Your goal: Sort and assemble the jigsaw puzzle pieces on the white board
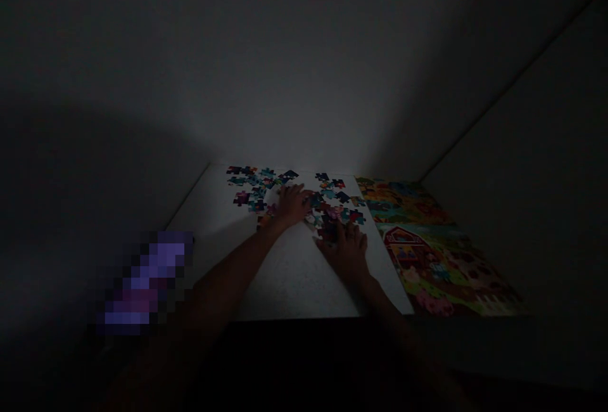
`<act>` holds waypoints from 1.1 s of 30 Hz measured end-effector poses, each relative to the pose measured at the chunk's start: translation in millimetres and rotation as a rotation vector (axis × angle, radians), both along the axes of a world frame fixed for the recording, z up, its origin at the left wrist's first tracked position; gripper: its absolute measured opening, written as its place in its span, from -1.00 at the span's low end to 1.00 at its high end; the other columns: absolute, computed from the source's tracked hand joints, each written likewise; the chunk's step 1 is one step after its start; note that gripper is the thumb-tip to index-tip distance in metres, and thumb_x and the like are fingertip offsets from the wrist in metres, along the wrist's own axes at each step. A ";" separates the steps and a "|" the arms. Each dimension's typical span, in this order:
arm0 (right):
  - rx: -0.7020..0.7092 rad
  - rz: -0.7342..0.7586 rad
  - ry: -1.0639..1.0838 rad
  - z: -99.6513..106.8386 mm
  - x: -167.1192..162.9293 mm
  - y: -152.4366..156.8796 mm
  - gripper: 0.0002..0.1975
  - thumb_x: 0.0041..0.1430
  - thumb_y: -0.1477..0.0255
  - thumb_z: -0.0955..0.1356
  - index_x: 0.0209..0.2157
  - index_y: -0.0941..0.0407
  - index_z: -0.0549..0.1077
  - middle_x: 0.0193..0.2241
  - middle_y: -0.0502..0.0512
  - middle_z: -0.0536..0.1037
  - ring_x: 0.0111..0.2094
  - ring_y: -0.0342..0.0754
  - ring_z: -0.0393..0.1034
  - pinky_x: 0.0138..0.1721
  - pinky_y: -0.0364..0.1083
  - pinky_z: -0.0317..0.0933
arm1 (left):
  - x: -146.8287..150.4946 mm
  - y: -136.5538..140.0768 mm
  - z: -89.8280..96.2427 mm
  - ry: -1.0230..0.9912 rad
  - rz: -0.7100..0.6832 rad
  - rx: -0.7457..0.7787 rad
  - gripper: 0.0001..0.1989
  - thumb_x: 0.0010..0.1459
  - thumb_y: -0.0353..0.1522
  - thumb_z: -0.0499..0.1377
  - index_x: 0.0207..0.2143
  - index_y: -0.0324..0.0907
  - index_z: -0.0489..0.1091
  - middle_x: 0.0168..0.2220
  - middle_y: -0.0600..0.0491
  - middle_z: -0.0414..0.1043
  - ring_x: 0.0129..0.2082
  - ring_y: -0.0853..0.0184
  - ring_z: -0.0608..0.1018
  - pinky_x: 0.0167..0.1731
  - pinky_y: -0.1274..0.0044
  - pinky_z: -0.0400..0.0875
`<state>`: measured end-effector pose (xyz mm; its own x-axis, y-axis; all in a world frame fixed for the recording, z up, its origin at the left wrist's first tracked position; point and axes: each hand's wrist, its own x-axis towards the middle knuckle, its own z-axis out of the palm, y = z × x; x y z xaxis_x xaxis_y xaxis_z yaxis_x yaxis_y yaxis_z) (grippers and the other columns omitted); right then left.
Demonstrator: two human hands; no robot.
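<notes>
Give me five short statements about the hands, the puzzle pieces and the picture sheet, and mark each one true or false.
1. Both hands lie on the white table. True: the left hand and the right hand rest palm down on it.
2. The loose puzzle pieces are stacked in a box. False: they lie scattered flat on the table, around and between the hands.
3. A colourful farm picture sheet lies to the right of the right hand. True.
4. The left hand is lifted high above the table. False: it rests among the pieces.
5. The scene is brightly lit. False: it is dim, with only the table area lit.
</notes>
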<state>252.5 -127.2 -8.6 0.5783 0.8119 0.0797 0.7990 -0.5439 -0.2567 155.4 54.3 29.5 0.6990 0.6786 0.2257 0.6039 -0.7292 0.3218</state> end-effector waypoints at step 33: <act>0.476 0.290 0.202 15.5 19.3 29.2 -0.50 0.35 0.15 0.15 0.12 0.12 0.43 0.18 0.26 0.38 0.29 0.14 0.10 0.25 0.20 0.04 | 7.6 -131.9 -27.0 -0.011 0.200 -0.045 -0.37 0.23 -0.26 0.08 0.31 -0.28 0.12 0.37 -0.25 -0.03 0.38 -0.05 0.00 0.30 0.09 -0.03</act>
